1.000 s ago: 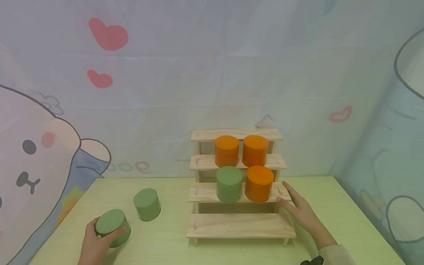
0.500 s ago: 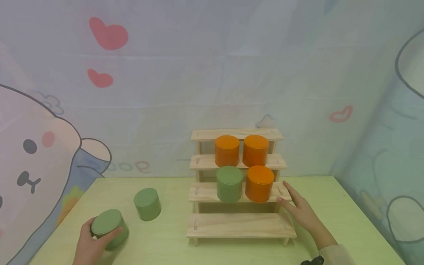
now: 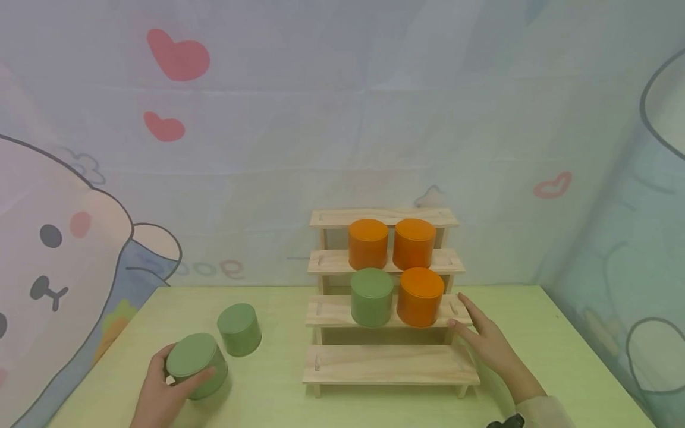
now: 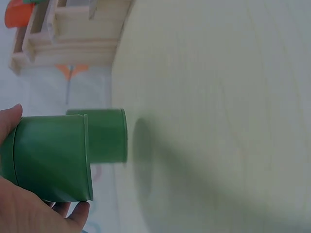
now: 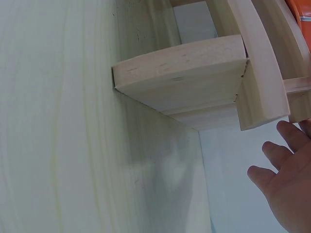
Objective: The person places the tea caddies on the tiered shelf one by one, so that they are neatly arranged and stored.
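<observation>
A raised green tin is gripped by the left hand, apparently for carrying, clearance from the second tin beyond its fingers being called for, with fingers of the right hand extended at the rack.

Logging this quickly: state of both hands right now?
Left hand: holding a green cylindrical canister.
Right hand: open, at the pale wooden stepped rack.

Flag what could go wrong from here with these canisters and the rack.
The raised green canister, held in the left hand, might knock the standing green canister close by. The right hand is at one end of the wooden rack; a nudge there could jar the nearest orange canister.
</observation>
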Demonstrator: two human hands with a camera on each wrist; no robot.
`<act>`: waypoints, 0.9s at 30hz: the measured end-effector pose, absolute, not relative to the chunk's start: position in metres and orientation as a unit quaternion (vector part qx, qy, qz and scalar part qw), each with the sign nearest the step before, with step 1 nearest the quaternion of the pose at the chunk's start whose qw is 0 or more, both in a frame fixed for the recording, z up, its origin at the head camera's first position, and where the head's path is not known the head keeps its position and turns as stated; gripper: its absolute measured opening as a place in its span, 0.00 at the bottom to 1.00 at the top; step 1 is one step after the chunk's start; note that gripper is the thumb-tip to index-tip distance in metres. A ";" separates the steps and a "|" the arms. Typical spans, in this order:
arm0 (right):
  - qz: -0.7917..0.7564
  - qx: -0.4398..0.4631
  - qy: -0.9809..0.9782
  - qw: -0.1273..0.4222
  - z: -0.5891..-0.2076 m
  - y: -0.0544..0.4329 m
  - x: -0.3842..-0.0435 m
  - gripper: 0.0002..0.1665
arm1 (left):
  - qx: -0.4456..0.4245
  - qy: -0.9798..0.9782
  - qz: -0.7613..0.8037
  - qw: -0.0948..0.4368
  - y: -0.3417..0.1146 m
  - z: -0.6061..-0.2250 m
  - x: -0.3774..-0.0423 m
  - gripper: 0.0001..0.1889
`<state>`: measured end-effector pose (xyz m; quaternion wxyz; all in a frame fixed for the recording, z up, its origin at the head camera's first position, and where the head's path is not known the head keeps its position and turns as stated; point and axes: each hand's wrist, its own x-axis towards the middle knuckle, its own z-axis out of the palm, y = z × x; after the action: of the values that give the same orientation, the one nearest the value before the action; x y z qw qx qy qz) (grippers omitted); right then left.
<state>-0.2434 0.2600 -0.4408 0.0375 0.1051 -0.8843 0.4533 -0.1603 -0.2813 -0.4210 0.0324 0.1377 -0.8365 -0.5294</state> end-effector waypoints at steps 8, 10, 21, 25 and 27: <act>0.452 0.105 -0.885 0.043 -0.440 0.260 -0.242 0.42 | 0.085 -0.836 -0.541 0.036 -0.250 -0.413 -0.156 0.51; 0.453 0.105 -0.884 0.045 -0.440 0.259 -0.242 0.42 | 0.074 -0.837 -0.541 0.036 -0.243 -0.412 -0.154 0.50; 0.454 0.106 -0.884 0.047 -0.440 0.259 -0.242 0.42 | 0.038 -0.842 -0.537 0.035 -0.212 -0.403 -0.151 0.48; 0.451 0.106 -0.885 0.048 -0.440 0.259 -0.242 0.42 | 0.026 -0.844 -0.535 0.034 -0.201 -0.401 -0.152 0.47; 0.450 0.105 -0.886 0.048 -0.439 0.259 -0.242 0.42 | 0.018 -0.843 -0.537 0.036 -0.196 -0.401 -0.153 0.46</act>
<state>-0.2423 0.2591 -0.4394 0.0482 0.1050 -0.8857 0.4496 -0.1528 -0.1959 -0.4015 0.0362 0.0176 -0.8427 -0.5368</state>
